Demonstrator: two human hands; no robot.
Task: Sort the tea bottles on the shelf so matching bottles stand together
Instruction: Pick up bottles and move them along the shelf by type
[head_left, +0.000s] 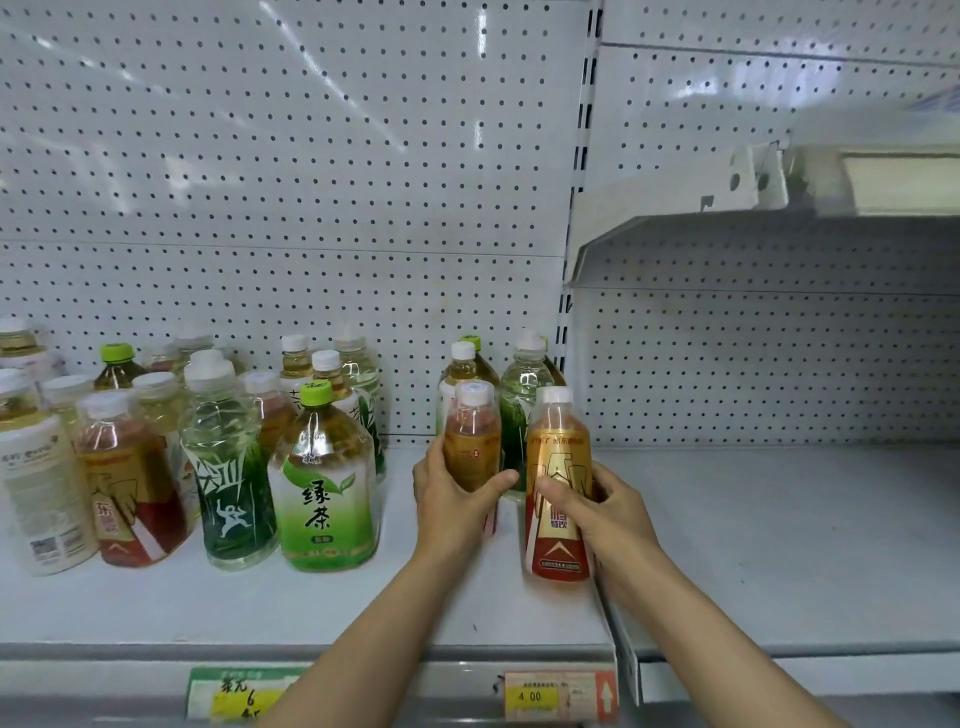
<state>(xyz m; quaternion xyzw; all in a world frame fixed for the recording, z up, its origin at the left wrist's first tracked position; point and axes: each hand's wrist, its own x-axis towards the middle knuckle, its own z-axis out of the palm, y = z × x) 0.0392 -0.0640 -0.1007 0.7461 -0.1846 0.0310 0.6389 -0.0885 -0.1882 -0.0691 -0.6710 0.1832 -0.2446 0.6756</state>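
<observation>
My left hand (453, 501) is wrapped around an orange-labelled tea bottle with a white cap (471, 434) near the right end of the shelf (311, 608). My right hand (605, 506) grips a matching gold-and-red labelled bottle (557, 486) just to its right, standing close to the front edge. Behind them stand a clear green-patterned bottle (524, 384) and a pale white-capped bottle (460, 369). At the left is a mixed cluster: a green-capped green tea bottle (324, 483), a clear green-patterned bottle (226, 467), a red-labelled bottle (127, 478) and several others.
A white perforated back panel (311, 182) rises behind the shelf. An upright post (576, 260) divides it from the neighbouring bay, whose lower shelf (779, 545) and upper shelf (753, 234) hold no bottles. Price tags (550, 696) hang on the front rail.
</observation>
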